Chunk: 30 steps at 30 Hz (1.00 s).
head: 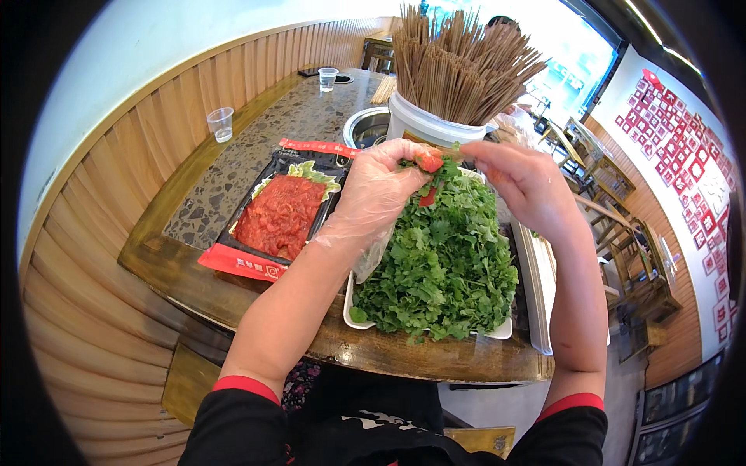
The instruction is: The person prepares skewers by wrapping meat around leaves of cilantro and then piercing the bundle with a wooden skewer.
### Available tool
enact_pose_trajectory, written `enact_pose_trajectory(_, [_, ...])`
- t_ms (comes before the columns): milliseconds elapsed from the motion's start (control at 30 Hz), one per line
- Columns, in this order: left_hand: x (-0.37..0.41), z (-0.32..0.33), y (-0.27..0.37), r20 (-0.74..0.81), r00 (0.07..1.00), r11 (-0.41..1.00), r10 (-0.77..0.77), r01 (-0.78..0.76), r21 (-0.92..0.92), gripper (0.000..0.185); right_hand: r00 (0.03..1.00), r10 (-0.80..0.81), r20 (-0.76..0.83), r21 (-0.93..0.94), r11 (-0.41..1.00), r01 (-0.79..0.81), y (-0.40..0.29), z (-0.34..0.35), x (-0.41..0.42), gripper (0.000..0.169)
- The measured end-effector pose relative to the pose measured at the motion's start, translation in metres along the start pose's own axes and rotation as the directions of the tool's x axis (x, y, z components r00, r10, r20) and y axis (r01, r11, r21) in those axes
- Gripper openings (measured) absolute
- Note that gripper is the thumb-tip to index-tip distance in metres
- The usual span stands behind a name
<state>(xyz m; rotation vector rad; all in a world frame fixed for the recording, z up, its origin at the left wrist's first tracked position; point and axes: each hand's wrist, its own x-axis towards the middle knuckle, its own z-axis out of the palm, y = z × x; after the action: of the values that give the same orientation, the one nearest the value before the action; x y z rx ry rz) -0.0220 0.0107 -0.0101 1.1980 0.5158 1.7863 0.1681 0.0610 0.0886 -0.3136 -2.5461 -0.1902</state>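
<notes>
My left hand (379, 183), in a clear plastic glove, pinches a red marinated meat slice (429, 159) together with some cilantro. Close by on its right, my bare right hand (521, 183) has its fingertips together on what looks like a thin wooden skewer, mostly hidden. Beneath both hands, chopped cilantro (443, 262) is heaped in a white tray (356, 319). To the left lies an opened black and red packet (242, 263) bearing writing, with red marinated meat (282, 212) spread on top.
Behind the tray, a white bucket (431, 125) holds a dense bunch of brown skewers (460, 76). Pale skewers (384, 90) lie farther back. Plastic cups (221, 124) stand along the left of the stone-topped table (204, 201). A long white container (535, 285) is at the right. Another person is partly visible behind the bucket.
</notes>
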Motion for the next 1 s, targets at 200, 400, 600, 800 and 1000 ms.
enact_pose_trajectory(200, [0.004,-0.009,-0.003,0.028,0.997,0.992,0.071,-0.073,0.104,0.006,0.992,0.033,0.118,0.024,0.999,-0.036,-0.004,0.008,-0.008,0.028])
enact_pose_trajectory(400, [-0.001,0.006,0.011,-0.002,0.997,0.954,0.078,-0.074,0.291,0.029,0.990,0.060,0.129,-0.019,0.998,-0.058,-0.006,0.008,-0.013,0.026])
enact_pose_trajectory(600, [0.000,0.002,0.015,0.080,0.995,0.949,-0.054,0.026,0.315,0.035,0.992,0.070,0.106,-0.008,0.998,-0.070,-0.007,0.012,-0.014,0.019])
enact_pose_trajectory(800, [-0.001,0.005,0.010,0.050,0.995,0.965,-0.090,0.074,0.253,0.031,0.996,0.082,-0.019,-0.051,0.995,-0.083,-0.002,0.028,-0.018,0.010])
enact_pose_trajectory(1000, [-0.002,0.007,0.014,0.061,0.987,0.989,-0.146,0.144,0.032,0.021,0.985,0.120,-0.123,-0.075,0.989,-0.130,-0.003,0.037,-0.021,0.009])
